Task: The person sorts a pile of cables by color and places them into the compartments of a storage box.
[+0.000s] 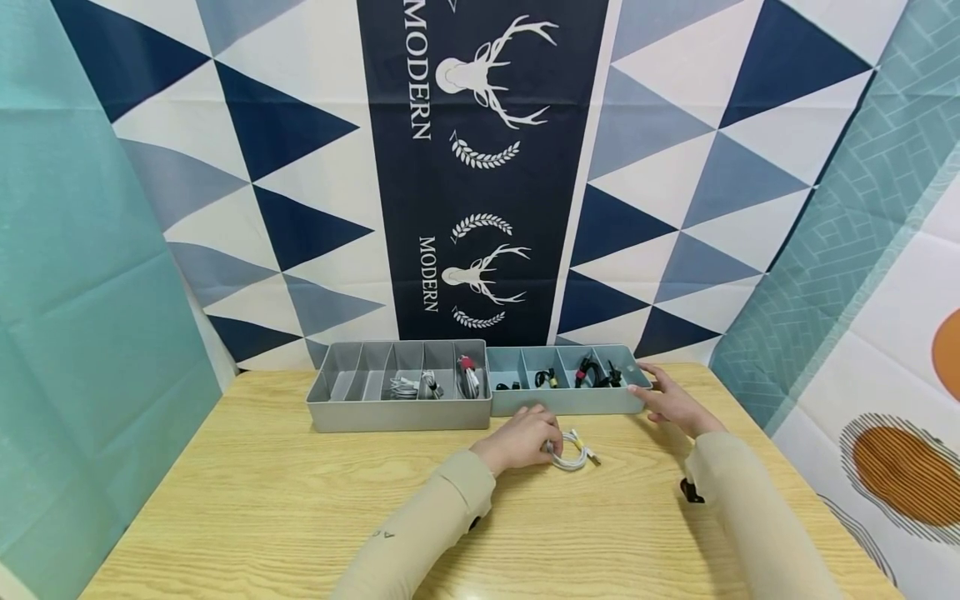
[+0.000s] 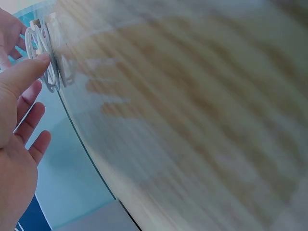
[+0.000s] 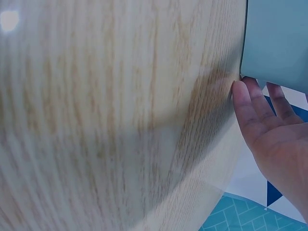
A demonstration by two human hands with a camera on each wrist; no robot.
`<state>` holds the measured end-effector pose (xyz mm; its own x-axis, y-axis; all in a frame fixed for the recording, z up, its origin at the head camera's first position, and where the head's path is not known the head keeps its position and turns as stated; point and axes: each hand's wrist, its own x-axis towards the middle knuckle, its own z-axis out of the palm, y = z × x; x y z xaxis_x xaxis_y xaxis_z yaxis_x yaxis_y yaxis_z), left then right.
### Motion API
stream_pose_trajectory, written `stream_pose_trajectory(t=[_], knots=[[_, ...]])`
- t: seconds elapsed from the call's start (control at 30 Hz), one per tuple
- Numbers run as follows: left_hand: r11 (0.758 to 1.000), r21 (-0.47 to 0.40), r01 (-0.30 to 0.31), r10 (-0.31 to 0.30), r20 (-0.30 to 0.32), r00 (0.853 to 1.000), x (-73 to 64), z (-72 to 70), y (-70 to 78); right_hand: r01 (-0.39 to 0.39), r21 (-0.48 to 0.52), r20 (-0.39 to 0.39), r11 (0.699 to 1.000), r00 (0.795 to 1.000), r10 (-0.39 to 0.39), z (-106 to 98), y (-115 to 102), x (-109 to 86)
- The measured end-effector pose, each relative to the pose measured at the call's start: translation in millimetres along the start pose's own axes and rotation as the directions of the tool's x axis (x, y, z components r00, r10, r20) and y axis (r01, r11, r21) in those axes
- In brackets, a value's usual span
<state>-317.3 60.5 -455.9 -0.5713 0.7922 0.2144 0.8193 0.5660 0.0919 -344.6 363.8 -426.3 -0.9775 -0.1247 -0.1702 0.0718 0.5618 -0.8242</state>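
A coiled white cable [image 1: 570, 451] with a metal plug end is at the middle of the table, just in front of the boxes. My left hand [image 1: 525, 437] pinches its left side between thumb and fingers; in the left wrist view the thumb lies over the cable [image 2: 42, 62]. My right hand [image 1: 671, 402] touches the right end of the blue-green divided box [image 1: 570, 403], its fingers fairly straight in the right wrist view. Black cables [image 1: 588, 371] and other small black items lie in that box's compartments.
A grey divided box [image 1: 397, 416] stands against the blue-green box's left end. White cables [image 1: 405, 387] lie in some of its compartments, one bundle with a red tie [image 1: 467, 363]. Patterned cloth [image 1: 480, 167] hangs behind the wooden table [image 1: 300, 500].
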Motion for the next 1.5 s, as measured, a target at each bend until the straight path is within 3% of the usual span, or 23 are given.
stream_pose_trajectory(t=[0.37,0.63,1.23,1.5], knots=[[0.999,-0.013,-0.032,0.032,-0.009,0.999,-6.7,-11.2,1.8,0.006,-0.009,-0.003,1.0,1.0,-0.006,0,0,0.6],[0.996,0.039,-0.079,0.08,-0.02,0.997,-12.8,-23.2,4.5,0.002,-0.019,0.002,1.0,1.0,-0.002,0,-1,0.2],[0.995,0.04,-0.087,0.088,-0.011,0.996,-29.5,-47.2,2.6,-0.029,-0.016,-0.003,0.999,1.0,0.029,0,0,0.6],[0.997,0.044,-0.061,0.06,0.021,0.998,-38.0,-55.9,-0.4,-0.023,-0.014,-0.002,1.0,1.0,0.023,0,2,2.2]])
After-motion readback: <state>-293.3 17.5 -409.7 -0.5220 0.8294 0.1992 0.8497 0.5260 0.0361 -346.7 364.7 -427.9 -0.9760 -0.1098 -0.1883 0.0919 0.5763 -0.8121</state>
